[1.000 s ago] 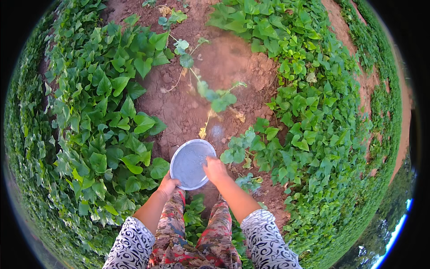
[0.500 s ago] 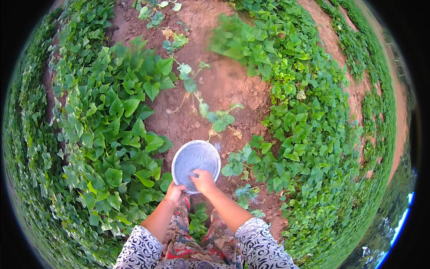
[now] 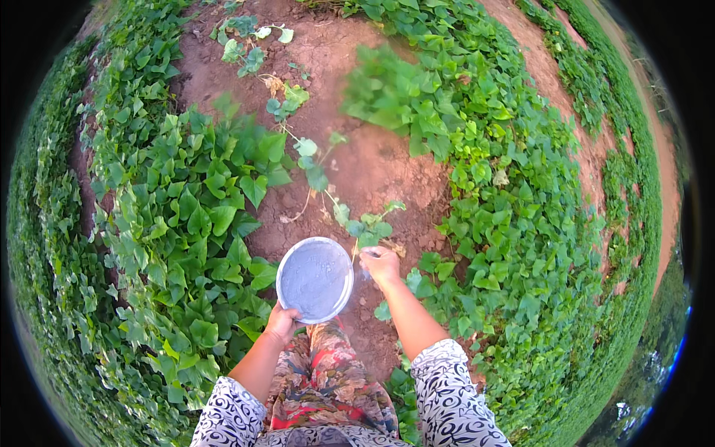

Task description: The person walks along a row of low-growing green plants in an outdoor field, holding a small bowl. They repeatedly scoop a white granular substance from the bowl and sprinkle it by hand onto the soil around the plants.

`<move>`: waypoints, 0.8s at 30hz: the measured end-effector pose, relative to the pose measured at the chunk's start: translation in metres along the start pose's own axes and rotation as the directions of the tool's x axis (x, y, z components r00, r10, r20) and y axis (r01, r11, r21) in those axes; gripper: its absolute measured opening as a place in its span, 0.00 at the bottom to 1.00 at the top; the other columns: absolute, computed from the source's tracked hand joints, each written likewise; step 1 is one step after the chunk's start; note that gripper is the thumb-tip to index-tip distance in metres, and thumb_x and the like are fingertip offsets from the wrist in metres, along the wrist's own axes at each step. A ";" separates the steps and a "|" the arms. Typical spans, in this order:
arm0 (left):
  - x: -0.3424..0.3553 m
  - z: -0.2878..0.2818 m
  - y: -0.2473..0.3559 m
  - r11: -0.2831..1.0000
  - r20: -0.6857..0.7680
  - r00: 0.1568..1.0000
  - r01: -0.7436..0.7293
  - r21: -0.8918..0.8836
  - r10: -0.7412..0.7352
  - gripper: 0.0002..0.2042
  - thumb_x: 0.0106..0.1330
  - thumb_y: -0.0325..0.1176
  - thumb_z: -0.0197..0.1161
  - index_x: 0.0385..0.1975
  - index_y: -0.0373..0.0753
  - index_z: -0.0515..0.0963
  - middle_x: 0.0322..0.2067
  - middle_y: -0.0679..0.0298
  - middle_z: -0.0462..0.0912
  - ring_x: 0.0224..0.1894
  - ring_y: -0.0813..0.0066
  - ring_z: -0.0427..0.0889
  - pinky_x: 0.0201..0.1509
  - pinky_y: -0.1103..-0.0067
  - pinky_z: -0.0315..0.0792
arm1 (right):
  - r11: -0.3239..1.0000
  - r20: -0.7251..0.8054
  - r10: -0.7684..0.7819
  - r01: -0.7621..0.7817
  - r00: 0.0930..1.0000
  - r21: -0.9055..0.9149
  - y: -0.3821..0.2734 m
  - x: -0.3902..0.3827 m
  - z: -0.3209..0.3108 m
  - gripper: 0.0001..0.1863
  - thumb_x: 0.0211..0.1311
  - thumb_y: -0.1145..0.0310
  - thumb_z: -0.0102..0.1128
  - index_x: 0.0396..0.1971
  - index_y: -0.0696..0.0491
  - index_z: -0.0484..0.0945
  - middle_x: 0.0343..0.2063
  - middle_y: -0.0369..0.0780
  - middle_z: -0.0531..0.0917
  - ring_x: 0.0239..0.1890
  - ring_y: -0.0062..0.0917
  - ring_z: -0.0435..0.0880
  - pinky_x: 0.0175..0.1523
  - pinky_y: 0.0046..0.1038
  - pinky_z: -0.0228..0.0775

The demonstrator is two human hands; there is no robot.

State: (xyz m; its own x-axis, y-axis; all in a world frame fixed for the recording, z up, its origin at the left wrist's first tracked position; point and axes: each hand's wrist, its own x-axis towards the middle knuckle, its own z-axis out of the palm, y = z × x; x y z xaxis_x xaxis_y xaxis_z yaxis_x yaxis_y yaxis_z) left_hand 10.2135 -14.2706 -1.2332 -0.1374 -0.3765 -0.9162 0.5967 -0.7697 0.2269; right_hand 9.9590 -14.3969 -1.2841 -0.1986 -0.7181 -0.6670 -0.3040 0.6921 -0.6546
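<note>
A round, pale-rimmed basin [image 3: 314, 279] holds a layer of fine grey powder. My left hand [image 3: 284, 322] grips its lower left rim, thumb over the edge, and keeps it above my legs. Just off the basin's right rim is my right hand [image 3: 381, 264], its fingers drawn together. A little grey stuff seems to show at the fingertips, though what they hold cannot be made out clearly. Close beyond that hand, a vine with rounded grey-green leaves [image 3: 369, 231] trails over the reddish soil.
Dense leafy green plants [image 3: 197, 208] grow in a row on the left, and another row [image 3: 499, 223] runs along the right. Between them lies a strip of bare reddish soil [image 3: 357, 171]. My patterned trousers [image 3: 331, 380] show below the basin.
My right hand has come out of the basin and moved right, over the soil beside the vine. The basin has shifted slightly left, and the ground has slid a little downward in view.
</note>
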 end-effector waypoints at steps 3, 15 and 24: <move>0.017 0.002 0.021 1.000 -0.016 0.999 -0.028 0.008 0.028 0.34 0.46 0.14 0.48 0.59 0.42 0.59 0.50 0.56 0.72 0.48 0.55 0.76 0.47 0.57 0.77 | 0.936 -0.208 -0.082 0.004 0.975 -0.351 -0.020 0.040 -0.006 0.34 0.46 0.58 0.69 0.55 0.53 0.70 0.32 0.46 0.84 0.36 0.32 0.84 0.45 0.30 0.74; 0.007 0.075 0.091 0.994 0.012 0.998 0.066 -0.091 -0.065 0.32 0.48 0.13 0.50 0.57 0.41 0.61 0.47 0.56 0.73 0.44 0.56 0.78 0.42 0.60 0.79 | 0.854 0.264 -0.189 0.291 0.946 -0.432 -0.137 -0.026 0.065 0.24 0.51 0.56 0.65 0.42 0.59 0.76 0.39 0.52 0.80 0.43 0.42 0.80 0.48 0.36 0.71; 0.005 0.080 0.114 0.998 0.088 0.995 -0.049 -0.029 0.052 0.30 0.48 0.15 0.51 0.56 0.42 0.63 0.45 0.60 0.75 0.44 0.60 0.77 0.41 0.60 0.77 | 0.798 0.476 -0.236 0.449 0.847 -0.402 -0.187 -0.034 0.067 0.26 0.52 0.56 0.64 0.45 0.60 0.74 0.41 0.52 0.79 0.45 0.44 0.79 0.51 0.36 0.70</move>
State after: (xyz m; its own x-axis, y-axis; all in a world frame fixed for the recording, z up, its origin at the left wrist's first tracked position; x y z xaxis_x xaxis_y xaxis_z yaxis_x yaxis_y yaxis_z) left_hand 10.2181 -14.4016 -1.1854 -0.1752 -0.4597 -0.8706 0.6254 -0.7349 0.2622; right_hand 10.0849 -14.4970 -1.1622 0.3474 -0.7369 -0.5800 -0.7064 0.2011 -0.6787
